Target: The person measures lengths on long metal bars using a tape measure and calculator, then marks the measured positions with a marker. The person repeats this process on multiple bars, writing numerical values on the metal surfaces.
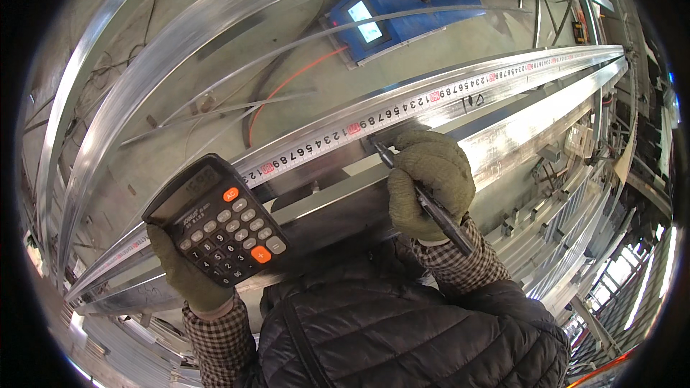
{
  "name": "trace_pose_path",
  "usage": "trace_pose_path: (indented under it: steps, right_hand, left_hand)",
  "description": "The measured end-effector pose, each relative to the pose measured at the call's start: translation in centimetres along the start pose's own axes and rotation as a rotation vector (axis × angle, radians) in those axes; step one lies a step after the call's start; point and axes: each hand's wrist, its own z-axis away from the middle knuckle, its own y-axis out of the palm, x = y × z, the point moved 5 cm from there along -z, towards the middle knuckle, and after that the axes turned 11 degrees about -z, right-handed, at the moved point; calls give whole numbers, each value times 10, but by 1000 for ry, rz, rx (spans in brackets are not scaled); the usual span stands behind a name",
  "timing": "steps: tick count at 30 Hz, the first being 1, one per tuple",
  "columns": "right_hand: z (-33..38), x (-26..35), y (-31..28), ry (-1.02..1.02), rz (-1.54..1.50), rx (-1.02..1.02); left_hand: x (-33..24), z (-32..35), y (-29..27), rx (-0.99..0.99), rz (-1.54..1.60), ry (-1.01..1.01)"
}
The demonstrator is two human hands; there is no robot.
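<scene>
Two things are held: a black calculator is gripped along its lower left edge by the gloved left hand, and a dark marker is gripped by the gloved right hand, which is closed around its barrel. The marker is slanted up and left, its tip just below the measuring tape laid along a metal bar; whether the bar is touched cannot be told. Part of the tape is covered by the calculator, beyond whose right side the right hand is placed.

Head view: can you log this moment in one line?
left grip: gloved, holding calculator | right grip: gloved, holding black pen, tip near measuring tape | measuring tape: along metal bar
</scene>
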Motion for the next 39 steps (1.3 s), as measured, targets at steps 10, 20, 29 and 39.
trace_pose_path:
  steps: [10,20,29,39]
  right_hand:
    - [3,0,-2,-73,-122,-52]
    - [34,94,87,-240,-143,460]
    - [39,136,127,-328,-34,516]
    - [48,146,108,-172,-193,370]
  left_hand:
    - [-12,4,-29,-73,53,117]
    - [-15,9,-27,209,393,-106]
    - [-23,17,-38,266,409,-92]
    - [-19,21,-67,89,216,-124]
